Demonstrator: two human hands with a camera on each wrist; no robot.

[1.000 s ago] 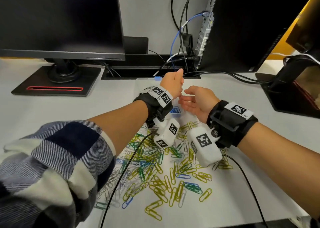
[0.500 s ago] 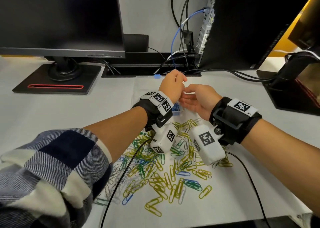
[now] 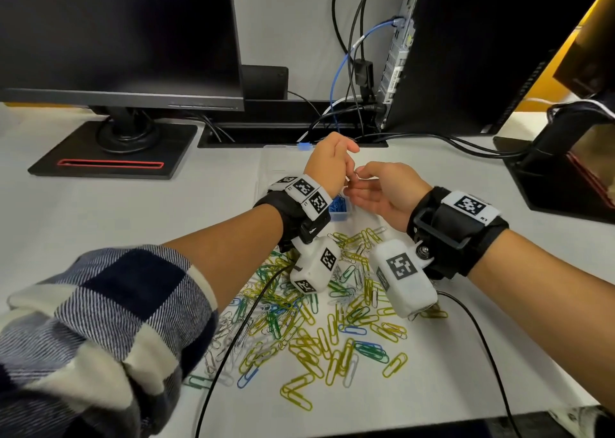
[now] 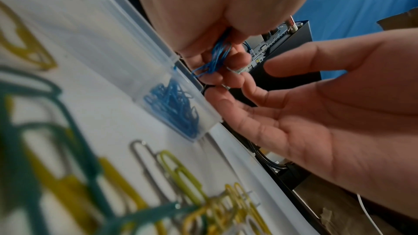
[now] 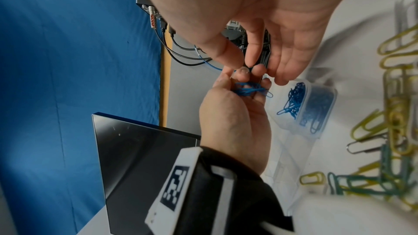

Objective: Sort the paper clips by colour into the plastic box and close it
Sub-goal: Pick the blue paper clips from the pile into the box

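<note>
A clear plastic box (image 3: pixel 273 168) lies open behind the pile. One near compartment holds blue paper clips (image 3: pixel 338 206) (image 4: pixel 174 106) (image 5: pixel 294 99). Just above that compartment my left hand (image 3: pixel 346 168) (image 4: pixel 217 63) (image 5: pixel 248 85) grips a bunch of blue clips (image 4: pixel 218 54) in curled fingers. My right hand (image 3: pixel 361 176) (image 5: pixel 243 63) faces it palm up. Its thumb and index finger pinch at a clip at the left fingertips, whose colour I cannot tell. Loose yellow, green, blue and silver clips (image 3: pixel 319 321) are scattered on the white sheet in front of me.
A monitor on a black stand (image 3: pixel 113 144) is at the back left. A computer case (image 3: pixel 466 54) with cables (image 3: pixel 352 71) stands at the back right. A black stand (image 3: pixel 559 171) sits at the right edge. Wrist-camera cables (image 3: pixel 233 354) trail across the pile.
My left thumb, raised a second ago, has come down over the bunch. The right thumb and index finger have closed in on the left fingertips. Both hands stay over the box.
</note>
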